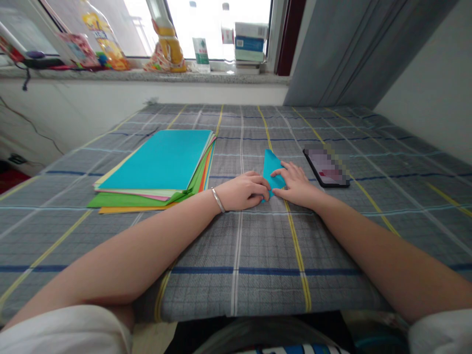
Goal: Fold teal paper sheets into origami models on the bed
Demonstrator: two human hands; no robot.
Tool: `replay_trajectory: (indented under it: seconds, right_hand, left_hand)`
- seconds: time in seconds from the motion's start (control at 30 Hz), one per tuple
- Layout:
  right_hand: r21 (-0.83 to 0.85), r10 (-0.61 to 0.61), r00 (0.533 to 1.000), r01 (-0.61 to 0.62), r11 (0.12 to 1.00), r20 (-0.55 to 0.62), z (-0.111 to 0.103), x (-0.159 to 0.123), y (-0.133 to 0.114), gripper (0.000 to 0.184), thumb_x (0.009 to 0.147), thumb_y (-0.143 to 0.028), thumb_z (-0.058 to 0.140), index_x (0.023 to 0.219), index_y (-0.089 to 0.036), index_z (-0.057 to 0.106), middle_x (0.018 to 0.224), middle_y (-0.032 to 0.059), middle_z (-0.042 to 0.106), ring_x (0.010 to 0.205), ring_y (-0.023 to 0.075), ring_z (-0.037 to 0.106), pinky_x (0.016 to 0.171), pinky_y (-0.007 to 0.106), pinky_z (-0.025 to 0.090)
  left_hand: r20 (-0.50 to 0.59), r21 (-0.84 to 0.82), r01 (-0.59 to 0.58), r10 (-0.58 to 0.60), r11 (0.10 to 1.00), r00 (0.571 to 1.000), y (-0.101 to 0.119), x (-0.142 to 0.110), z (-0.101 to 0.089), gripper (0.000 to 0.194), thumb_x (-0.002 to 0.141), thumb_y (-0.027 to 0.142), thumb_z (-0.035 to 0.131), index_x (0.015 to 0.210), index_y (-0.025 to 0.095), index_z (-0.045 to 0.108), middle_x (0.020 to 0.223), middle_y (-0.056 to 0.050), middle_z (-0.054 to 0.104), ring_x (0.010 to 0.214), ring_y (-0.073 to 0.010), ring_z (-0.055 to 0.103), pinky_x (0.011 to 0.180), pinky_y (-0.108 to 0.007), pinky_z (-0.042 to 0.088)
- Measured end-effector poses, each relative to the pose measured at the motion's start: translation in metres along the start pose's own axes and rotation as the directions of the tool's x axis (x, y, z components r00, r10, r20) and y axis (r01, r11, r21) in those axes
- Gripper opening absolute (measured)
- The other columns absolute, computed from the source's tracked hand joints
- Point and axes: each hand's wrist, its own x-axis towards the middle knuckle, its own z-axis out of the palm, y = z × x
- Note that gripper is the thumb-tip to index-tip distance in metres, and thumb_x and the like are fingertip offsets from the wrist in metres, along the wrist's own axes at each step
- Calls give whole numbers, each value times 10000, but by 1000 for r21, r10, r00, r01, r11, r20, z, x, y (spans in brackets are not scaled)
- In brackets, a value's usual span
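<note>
While both hands close on it from either side, a folded teal paper (272, 172) lies flat on the grey checked cloth (243, 255), narrowing to a sharp point aimed away from the person, its lower end under the fingers. The left hand (243, 191), a metal bangle (218, 200) on its wrist, and the right hand (295, 184) nearly meet, pressing the paper's edges. A stack of coloured paper (155, 167) lies to the left, a pixelated phone (326, 167) to the right.

Bright window (210, 19) daylight — faint shadows, bowed edges
</note>
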Motion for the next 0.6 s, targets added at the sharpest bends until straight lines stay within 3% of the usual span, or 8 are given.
replay_trajectory:
  seconds: [0.33, 0.6]
  right_hand:
    - [-10, 11, 1000, -10, 1000, 23, -2, 0, -2, 513, 809, -446, 617, 1266, -225, 547, 1574, 129, 278, 1483, 378, 139, 1184, 562, 125]
    - [-16, 10, 1000, -10, 1000, 28, -3, 0, -1, 520, 803, -452, 598, 1264, -217, 545, 1570, 143, 279, 1477, 373, 164, 1181, 553, 139]
  left_hand:
    - [3, -61, -18, 19, 998, 1000, -4, -4, -4, 335, 810, 52, 446, 895, 218, 724, 1158, -40, 689, 1070, -193, 594, 1025, -399, 421]
    - [30, -159, 50, -46, 986, 999, -11, -5, -4, 336, 814, 43, 456, 771, 220, 738, 1156, -36, 685, 1082, -186, 600, 1060, -414, 393]
